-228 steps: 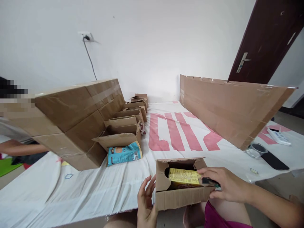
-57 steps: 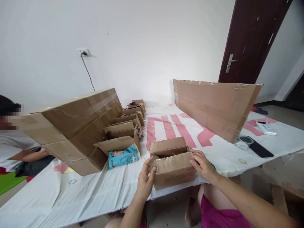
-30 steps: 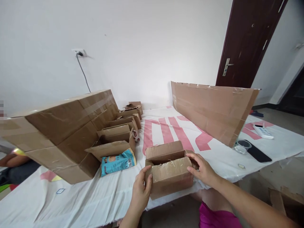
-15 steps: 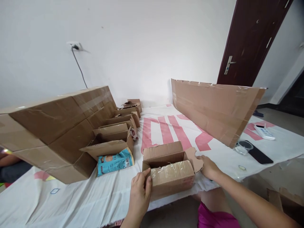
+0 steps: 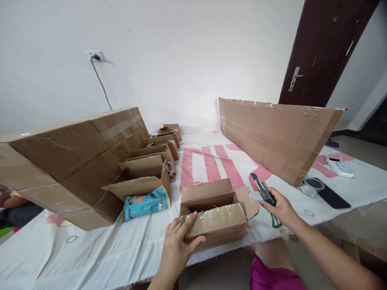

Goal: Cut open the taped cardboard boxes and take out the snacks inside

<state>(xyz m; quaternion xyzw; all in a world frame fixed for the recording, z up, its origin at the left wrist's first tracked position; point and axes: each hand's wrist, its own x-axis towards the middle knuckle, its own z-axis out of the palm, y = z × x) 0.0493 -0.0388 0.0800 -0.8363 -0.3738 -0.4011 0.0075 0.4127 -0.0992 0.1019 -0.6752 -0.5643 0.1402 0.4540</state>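
An open cardboard box point(image 5: 216, 225) sits at the table's front edge, with clear tape over its near flap. My left hand point(image 5: 179, 241) grips its left end, index finger along the top of the near flap and thumb against the front side. A torn side flap point(image 5: 246, 201) sticks out at the box's right end. Just right of that flap, my right hand point(image 5: 279, 207) is closed round a green and black utility knife point(image 5: 264, 191), which points up and to the left. The hand is clear of the box.
Several open boxes point(image 5: 148, 171) line a large cardboard block point(image 5: 84, 161) at left, with a blue snack pouch point(image 5: 147, 204) before the nearest. At right stand a cardboard panel point(image 5: 272, 137), a tape roll point(image 5: 313, 186), a black phone point(image 5: 334, 195) and a white device point(image 5: 340, 167).
My right hand has left the box's side flap and now holds a utility knife beside it. My left hand's fingers have shifted onto the near flap. The box stays put.
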